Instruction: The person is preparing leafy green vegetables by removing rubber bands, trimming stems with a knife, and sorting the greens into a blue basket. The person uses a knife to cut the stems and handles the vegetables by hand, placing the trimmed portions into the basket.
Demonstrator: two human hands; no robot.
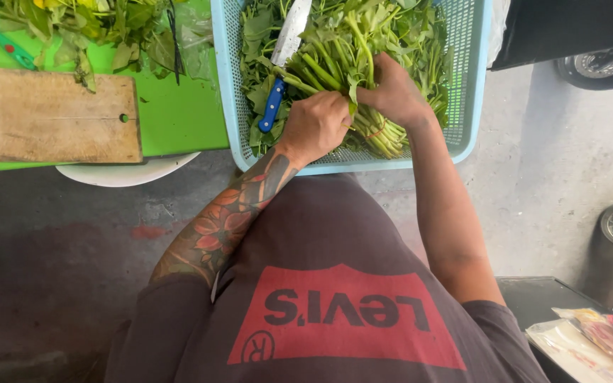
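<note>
- While both hands work inside the light-blue basket (225,85), the left hand (315,126) is curled narrow around the lower stems of a bunch of leafy green stalks (335,67), and the right hand (391,92) is closed over the same bunch from the far side.
- That bunch lies slanted in the basket's near half, its cut ends pointing toward the near right corner, where a thin band seems to cross them.
- A knife with a blue handle (273,104) rests just beside the left hand, blade pointing away; keeping the fingers off it looks wise.
- Holding close to the cut ends should keep the stalks even.
- A wooden cutting board (51,117) sits well apart on the green table (179,120).
</note>
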